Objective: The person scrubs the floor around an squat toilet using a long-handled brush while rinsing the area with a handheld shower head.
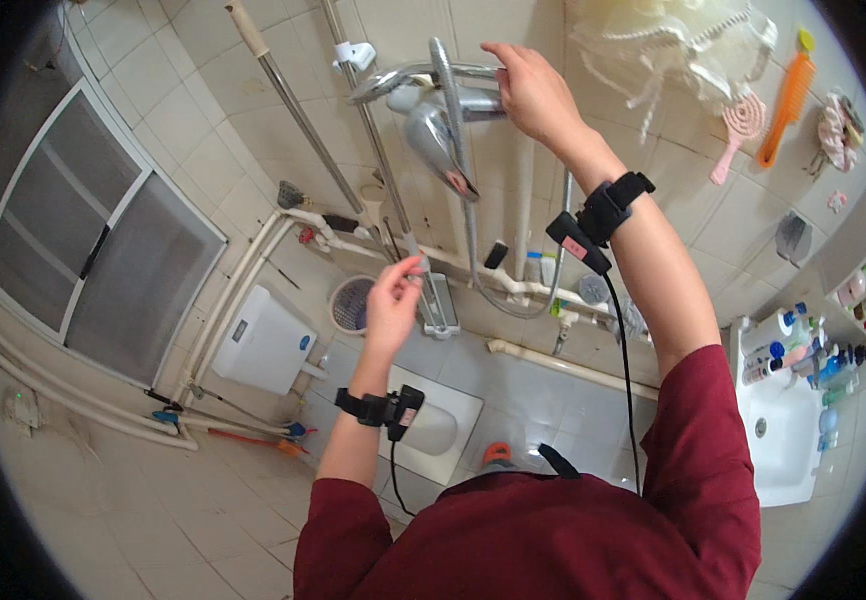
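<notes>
My right hand (542, 94) is up at the chrome shower fittings on the tiled wall. It is closed around the right end of a curved chrome shower handset (403, 73), index finger stretched out; the thumb is hidden. Just below the handset is the chrome mixer tap (433, 135). A metal shower hose (469, 247) loops down from the fittings and rises again behind my right forearm. Lower and to the left, my left hand (392, 304) hovers with loosely bent fingers, nothing visible in it. From this view its fingertips overlap the flat mop (442, 304); contact cannot be told.
A pole with a pale grip (247, 30) leans on the wall. Below are a basket (350, 304), a white cistern (264, 341) and a squat toilet (437, 431). On the right stand a washbasin (782, 450), bottles (767, 337) and a hanging orange comb (787, 101). Pipes (568, 367) run along the wall.
</notes>
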`<state>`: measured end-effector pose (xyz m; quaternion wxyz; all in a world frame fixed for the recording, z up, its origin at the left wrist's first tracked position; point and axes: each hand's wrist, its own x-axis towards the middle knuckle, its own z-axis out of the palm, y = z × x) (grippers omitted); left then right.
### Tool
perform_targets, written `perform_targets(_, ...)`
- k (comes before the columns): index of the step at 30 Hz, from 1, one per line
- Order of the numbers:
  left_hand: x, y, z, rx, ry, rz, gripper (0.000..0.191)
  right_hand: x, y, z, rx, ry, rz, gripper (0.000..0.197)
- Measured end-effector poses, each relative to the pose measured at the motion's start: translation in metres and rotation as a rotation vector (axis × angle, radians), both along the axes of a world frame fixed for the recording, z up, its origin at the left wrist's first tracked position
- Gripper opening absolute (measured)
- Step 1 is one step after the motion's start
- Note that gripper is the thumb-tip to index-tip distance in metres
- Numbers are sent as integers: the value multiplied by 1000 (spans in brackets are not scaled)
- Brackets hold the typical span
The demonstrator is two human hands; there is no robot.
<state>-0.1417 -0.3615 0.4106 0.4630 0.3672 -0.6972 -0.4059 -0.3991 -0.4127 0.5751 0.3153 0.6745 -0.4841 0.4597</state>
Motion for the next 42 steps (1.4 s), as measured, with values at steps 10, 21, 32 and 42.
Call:
perform_targets(10,-43,-27,23,-39,88,-260,51,0,-14,17,348,100,-184,42)
perform_targets(21,-69,-39,28,231,373,-425,45,-35,339,-124,471,-768,-382,38)
perform_targets(32,-75,-33,29,239,388,-373,50,-4,801,-424,-526,-1449,-1808,21)
perform_targets(42,-51,-5,39,264,450,-265,46,-63,929,-465,-1134,-1563,-1707,10)
